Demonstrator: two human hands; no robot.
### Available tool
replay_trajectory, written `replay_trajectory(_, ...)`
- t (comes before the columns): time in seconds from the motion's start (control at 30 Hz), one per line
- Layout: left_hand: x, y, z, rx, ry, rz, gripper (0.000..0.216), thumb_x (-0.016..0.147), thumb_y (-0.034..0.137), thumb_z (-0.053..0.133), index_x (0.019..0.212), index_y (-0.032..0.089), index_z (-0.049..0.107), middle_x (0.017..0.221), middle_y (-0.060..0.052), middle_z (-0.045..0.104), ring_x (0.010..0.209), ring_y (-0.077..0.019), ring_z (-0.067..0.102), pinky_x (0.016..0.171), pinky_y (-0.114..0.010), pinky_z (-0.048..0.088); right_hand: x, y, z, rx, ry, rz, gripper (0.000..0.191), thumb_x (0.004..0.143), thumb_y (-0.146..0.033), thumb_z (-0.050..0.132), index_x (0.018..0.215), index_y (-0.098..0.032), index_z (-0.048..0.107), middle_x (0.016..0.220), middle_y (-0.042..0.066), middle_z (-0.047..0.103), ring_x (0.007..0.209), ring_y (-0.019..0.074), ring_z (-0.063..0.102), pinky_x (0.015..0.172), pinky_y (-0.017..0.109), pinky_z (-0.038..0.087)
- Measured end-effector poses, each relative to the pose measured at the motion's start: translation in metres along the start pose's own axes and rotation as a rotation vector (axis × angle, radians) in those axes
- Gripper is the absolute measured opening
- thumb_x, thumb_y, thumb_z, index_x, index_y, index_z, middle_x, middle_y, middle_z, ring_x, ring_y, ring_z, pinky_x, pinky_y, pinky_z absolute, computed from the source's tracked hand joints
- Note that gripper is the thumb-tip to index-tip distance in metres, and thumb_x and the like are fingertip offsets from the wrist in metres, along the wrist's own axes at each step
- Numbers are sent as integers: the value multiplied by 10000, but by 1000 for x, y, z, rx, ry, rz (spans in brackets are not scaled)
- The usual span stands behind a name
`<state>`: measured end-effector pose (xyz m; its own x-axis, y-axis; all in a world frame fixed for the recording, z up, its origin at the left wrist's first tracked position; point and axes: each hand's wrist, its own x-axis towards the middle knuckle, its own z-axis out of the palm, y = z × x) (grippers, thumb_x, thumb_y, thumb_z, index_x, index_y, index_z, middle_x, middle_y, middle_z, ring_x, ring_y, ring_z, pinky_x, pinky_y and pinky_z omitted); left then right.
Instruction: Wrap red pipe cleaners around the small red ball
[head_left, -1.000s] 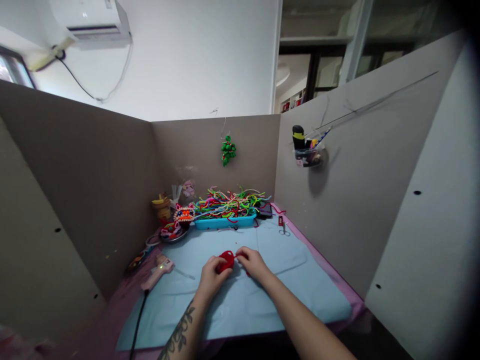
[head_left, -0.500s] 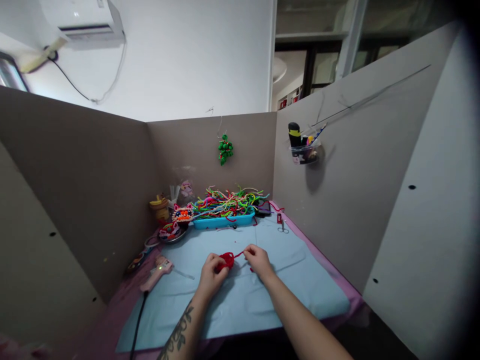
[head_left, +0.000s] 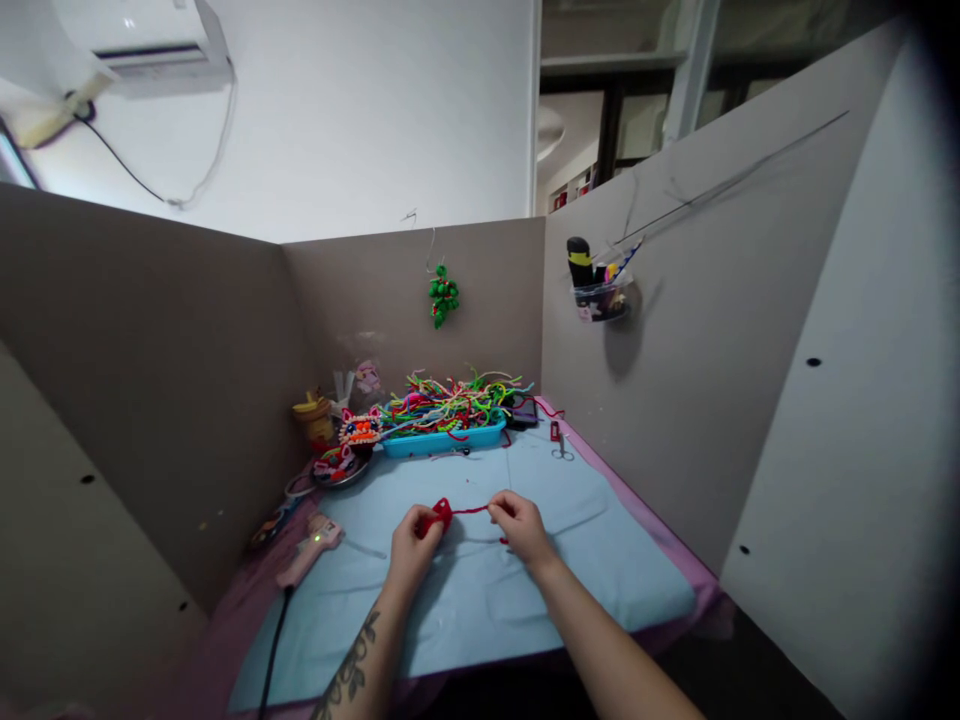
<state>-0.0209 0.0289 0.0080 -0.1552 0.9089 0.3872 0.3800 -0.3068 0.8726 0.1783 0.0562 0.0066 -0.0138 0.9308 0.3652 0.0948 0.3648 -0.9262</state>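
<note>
My left hand (head_left: 416,535) is closed on a red piece (head_left: 442,515) that looks wound from pipe cleaner; the fingers cover part of it. From that piece a red pipe cleaner strand (head_left: 471,511) runs to the right. Thumb and fingers of my right hand (head_left: 517,522) pinch its far end, with the strand stretched between both hands. A short red end (head_left: 504,541) shows below the right fingers. Both hands are above the light blue cloth (head_left: 465,620) on the table.
Behind the hands stands a blue tray (head_left: 446,442) heaped with colourful pipe cleaners. A pink glue gun (head_left: 311,550) lies at left, near a bowl (head_left: 343,476) of made pieces. Small scissors (head_left: 562,452) lie at right. Grey partitions (head_left: 420,330) enclose the table, with a green ornament (head_left: 443,297) hanging.
My left hand has moved left with the red piece and turned it more edge-on. The strand between the hands is now longer and straighter. The camera view has shifted slightly.
</note>
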Motion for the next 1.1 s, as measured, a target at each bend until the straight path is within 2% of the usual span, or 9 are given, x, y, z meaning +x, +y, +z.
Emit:
replay_trajectory(0.2, 0, 4, -2, -99, 17, -30, 162, 681, 314, 655, 729, 195, 556, 602, 27, 549, 571, -133, 511, 567, -249, 398, 1, -3, -2, 57, 31, 35, 134, 691, -264, 541, 580, -191, 554, 525, -33, 516, 529, 119, 435, 526, 241, 354)
replay_trajectory(0.37, 1, 6, -4, -195, 21, -85, 224, 635, 332, 698, 722, 194, 545, 573, 42, 531, 549, -126, 518, 544, -242, 390, 0, -3, -1, 159, -3, 56, 144, 679, -276, 583, 566, -191, 557, 507, -31, 529, 490, 107, 409, 484, 231, 333)
replay_trajectory(0.47, 3, 5, -5, -339, 28, -175, 311, 596, 347, 738, 773, 195, 533, 552, 62, 530, 518, -119, 533, 535, -236, 402, 1, -2, -1, 287, -51, 100, 187, 668, -338, 648, 578, -187, 584, 505, -17, 557, 477, 110, 436, 477, 234, 351)
replay_trajectory(0.57, 5, 5, -8, -577, 34, -310, 444, 551, 382, 781, 850, 196, 510, 589, 47, 599, 513, -132, 574, 544, -258, 446, 5, 1, -3, 499, -128, 182, 414, 711, -587, 594, 670, -179, 650, 581, 45, 637, 542, 159, 551, 550, 286, 442)
replay_trajectory(0.67, 6, 6, -9, -773, -14, -390, 497, 563, 413, 791, 920, 189, 529, 759, -22, 685, 633, -174, 649, 641, -326, 508, 10, 4, -4, 537, -59, 237, 657, 751, -763, 396, 745, -171, 682, 686, 107, 683, 639, 204, 613, 631, 334, 472)
replay_trajectory(0.77, 6, 7, -3, -841, -172, -424, 465, 626, 421, 772, 971, 183, 572, 932, -79, 704, 777, -210, 676, 714, -356, 518, 12, 8, -2, 408, -9, 205, 604, 723, -734, 509, 836, -173, 703, 813, 120, 708, 735, 217, 621, 657, 321, 456)
replay_trajectory(0.87, 7, 9, 8, -851, -298, -482, 468, 642, 385, 775, 1010, 171, 581, 957, -106, 705, 759, -214, 678, 672, -339, 513, 8, 9, 3, 377, -114, 155, 543, 703, -668, 609, 932, -185, 700, 892, 100, 713, 806, 216, 618, 707, 320, 450)
replay_trajectory(0.97, 10, 12, 18, -824, -322, -521, 481, 634, 326, 787, 1028, 163, 566, 830, -73, 707, 621, -167, 645, 596, -290, 480, 4, 8, 7, 417, -228, 182, 475, 716, -629, 631, 844, -174, 680, 752, 47, 687, 698, 183, 599, 684, 303, 443)
replay_trajectory(1.1, 9, 14, 23, -819, -334, -486, 470, 611, 304, 790, 1004, 159, 579, 649, 11, 632, 529, -115, 565, 537, -236, 411, 1, 3, 9, 459, -321, 254, 378, 692, -532, 699, 678, -167, 599, 568, -29, 577, 521, 116, 488, 566, 243, 383)
